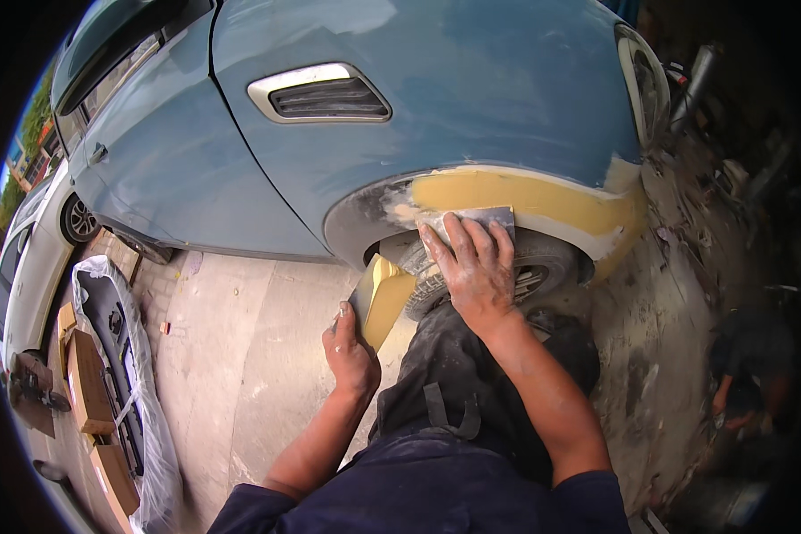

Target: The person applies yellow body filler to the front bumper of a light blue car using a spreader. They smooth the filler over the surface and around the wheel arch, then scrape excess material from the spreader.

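My left hand point(351, 353) is closed round the lower edge of a flat putty board point(386, 313) smeared with yellow body filler, which is heaped along its top. My right hand point(482, 278) presses a thin grey filler spreader point(505, 214) against the wheel arch, fingers stretched along its face. A wide band of yellow filler point(489, 190) covers the arch just above the spreader and runs on toward the bumper corner. Bare grey and whitish patches show at the arch's left end. The blue car fender point(498, 98) rises beyond both hands, and the wheel point(543, 267) is partly hidden behind my right hand.
A silver-rimmed side vent point(320, 93) sits in the fender. To the left, cardboard boxes point(89, 383) and a plastic-wrapped dark car part point(116, 311) lie on the concrete floor point(231, 329). A white car point(40, 240) stands behind them. At far right, another person's hand point(737, 418) shows dimly.
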### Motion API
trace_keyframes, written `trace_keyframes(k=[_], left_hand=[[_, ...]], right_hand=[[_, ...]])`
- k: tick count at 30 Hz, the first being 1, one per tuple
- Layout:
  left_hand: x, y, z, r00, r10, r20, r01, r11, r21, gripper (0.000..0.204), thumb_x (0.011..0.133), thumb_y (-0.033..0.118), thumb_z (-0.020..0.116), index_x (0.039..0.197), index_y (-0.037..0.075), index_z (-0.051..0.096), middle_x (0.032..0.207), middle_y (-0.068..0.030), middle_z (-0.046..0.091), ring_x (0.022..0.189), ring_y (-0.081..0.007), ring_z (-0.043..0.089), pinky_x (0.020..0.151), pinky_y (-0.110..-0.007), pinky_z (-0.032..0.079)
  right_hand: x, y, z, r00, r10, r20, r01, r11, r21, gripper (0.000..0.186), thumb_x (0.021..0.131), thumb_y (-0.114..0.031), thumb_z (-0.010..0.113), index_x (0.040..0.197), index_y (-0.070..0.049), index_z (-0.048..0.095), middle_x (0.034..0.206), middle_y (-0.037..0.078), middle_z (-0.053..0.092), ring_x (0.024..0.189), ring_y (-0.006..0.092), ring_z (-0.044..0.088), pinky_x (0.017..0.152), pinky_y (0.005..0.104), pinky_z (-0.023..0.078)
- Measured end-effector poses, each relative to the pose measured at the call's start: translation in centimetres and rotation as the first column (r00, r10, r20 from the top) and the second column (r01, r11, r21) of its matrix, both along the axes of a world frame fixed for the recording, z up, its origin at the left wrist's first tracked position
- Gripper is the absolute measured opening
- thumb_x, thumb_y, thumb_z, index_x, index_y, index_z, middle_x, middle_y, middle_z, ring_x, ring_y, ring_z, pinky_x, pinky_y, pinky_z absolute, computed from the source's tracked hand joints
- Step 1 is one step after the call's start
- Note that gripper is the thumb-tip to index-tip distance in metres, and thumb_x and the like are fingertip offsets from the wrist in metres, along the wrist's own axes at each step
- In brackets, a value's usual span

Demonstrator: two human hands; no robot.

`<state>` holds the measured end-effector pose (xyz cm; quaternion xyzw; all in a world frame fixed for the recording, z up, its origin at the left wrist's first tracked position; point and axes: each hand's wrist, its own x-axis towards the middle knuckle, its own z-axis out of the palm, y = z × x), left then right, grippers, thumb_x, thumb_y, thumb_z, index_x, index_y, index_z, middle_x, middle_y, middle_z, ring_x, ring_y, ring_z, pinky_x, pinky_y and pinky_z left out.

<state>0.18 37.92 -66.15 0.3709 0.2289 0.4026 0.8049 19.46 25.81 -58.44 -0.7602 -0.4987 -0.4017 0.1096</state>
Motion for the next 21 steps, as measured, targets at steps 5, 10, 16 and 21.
trace_keyframes(k=[5,10,16,21], left_hand=[[-0.3,-0.1,-0.6,1.000,-0.001,0.006,0.001,1.000,0.004,0.043,0.115,0.030,0.064,0.127,-0.012,0.067,0.124,-0.0177,0.073,0.113,-0.0232,0.070,0.105,-0.037,0.052],[-0.2,-0.5,-0.8,0.999,-0.030,0.046,0.032,0.998,-0.048,0.043,0.115,0.030,0.063,0.126,-0.011,0.067,0.124,-0.0172,0.073,0.113,-0.0228,0.070,0.105,-0.037,0.052],[-0.2,-0.5,-0.3,0.999,-0.028,0.037,0.029,0.999,-0.027,0.042,0.116,0.030,0.061,0.123,-0.010,0.068,0.122,-0.0166,0.074,0.111,-0.0224,0.070,0.103,-0.037,0.053],[0.3,-0.7,-0.2,0.998,0.036,-0.051,-0.035,0.999,0.025,0.043,0.119,0.035,0.055,0.112,-0.005,0.070,0.103,-0.0128,0.074,0.092,-0.0198,0.071,0.085,-0.036,0.055]], right_hand=[[-2.0,-2.7,1.9,0.997,0.027,-0.077,-0.027,1.000,0.000,0.053,0.096,-0.012,0.068,0.147,-0.023,0.075,0.143,0.006,0.064,0.136,0.0260,0.056,0.122,0.0546,0.036],[-0.2,-2.3,5.4,0.997,-0.073,-0.015,0.075,0.992,0.098,0.052,0.094,-0.011,0.070,0.142,-0.029,0.079,0.140,0.004,0.065,0.129,0.0257,0.059,0.121,0.0541,0.040],[1.7,-1.4,5.2,0.995,-0.095,0.021,0.092,0.991,0.101,0.050,0.097,-0.017,0.069,0.145,-0.028,0.076,0.148,0.003,0.061,0.136,0.0244,0.054,0.124,0.0580,0.037],[2.2,-1.9,2.2,0.996,-0.087,0.035,0.082,0.991,0.110,0.051,0.097,-0.016,0.069,0.146,-0.029,0.076,0.149,0.002,0.060,0.136,0.0243,0.053,0.125,0.0567,0.036]])
